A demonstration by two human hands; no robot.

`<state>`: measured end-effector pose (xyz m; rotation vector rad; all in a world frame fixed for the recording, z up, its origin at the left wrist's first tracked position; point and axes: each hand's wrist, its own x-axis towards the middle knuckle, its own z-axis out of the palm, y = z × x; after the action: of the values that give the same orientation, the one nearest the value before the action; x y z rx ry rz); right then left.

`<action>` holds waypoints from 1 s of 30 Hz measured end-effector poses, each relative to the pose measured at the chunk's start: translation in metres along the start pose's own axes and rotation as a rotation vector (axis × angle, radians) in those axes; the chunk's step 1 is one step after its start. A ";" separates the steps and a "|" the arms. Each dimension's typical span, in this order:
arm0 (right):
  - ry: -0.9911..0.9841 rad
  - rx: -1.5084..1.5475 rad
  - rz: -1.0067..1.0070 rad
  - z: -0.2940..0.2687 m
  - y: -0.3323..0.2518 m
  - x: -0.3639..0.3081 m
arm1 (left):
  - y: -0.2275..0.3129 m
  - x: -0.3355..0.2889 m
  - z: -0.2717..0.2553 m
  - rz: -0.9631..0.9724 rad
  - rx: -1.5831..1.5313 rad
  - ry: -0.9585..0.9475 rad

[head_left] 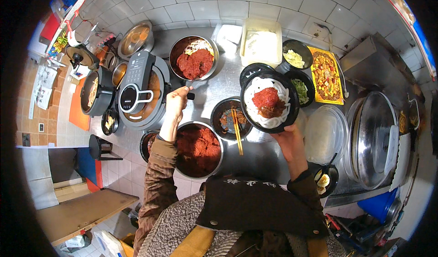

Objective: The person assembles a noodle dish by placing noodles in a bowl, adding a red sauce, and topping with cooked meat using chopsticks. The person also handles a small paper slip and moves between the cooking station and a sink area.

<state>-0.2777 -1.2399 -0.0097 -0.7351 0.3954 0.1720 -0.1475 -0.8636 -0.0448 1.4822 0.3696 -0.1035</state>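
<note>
Two hands at work: one carries a loaded bowl, the other grips a spoon handle.

The right hand (pixel 288 140) holds the black bowl (pixel 270 102) of white noodles topped with red sauce from underneath, its fingers curled on the near rim, above the steel counter (pixel 226 81). The left hand (pixel 175 101) has its fingers closed on the spoon handle (pixel 189 82) that reaches into the metal bowl of red sauce (pixel 194 57). The bowl is held at one edge only, so a tilt could slide noodles out. Sauce carried across could drip on the counter or into the small bowl with chopsticks (pixel 232 118) below. The large pot of red paste (pixel 199 148) sits close to the left sleeve, which could brush it.
</note>
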 end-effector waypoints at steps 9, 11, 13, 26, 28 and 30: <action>-0.037 0.046 0.068 0.009 0.004 0.015 | 0.049 -0.058 0.013 0.415 0.283 0.157; 0.026 0.085 0.109 0.015 0.011 0.026 | 0.055 -0.091 0.029 0.744 0.523 0.222; -0.412 0.425 0.119 0.022 0.016 0.043 | 0.064 -0.124 0.036 0.989 0.826 0.178; -0.062 0.140 -0.009 0.046 0.024 0.037 | 0.075 -0.162 0.050 1.277 1.337 -0.156; -0.022 0.108 0.022 0.045 0.023 0.035 | 0.076 -0.161 0.049 1.240 1.435 -0.149; -0.114 0.153 -0.025 0.046 0.022 0.036 | 0.077 -0.160 0.050 1.240 1.331 -0.151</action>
<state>-0.2378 -1.1918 -0.0075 -0.5761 0.2872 0.1570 -0.2660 -0.9304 0.0792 2.7146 -0.9878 0.6490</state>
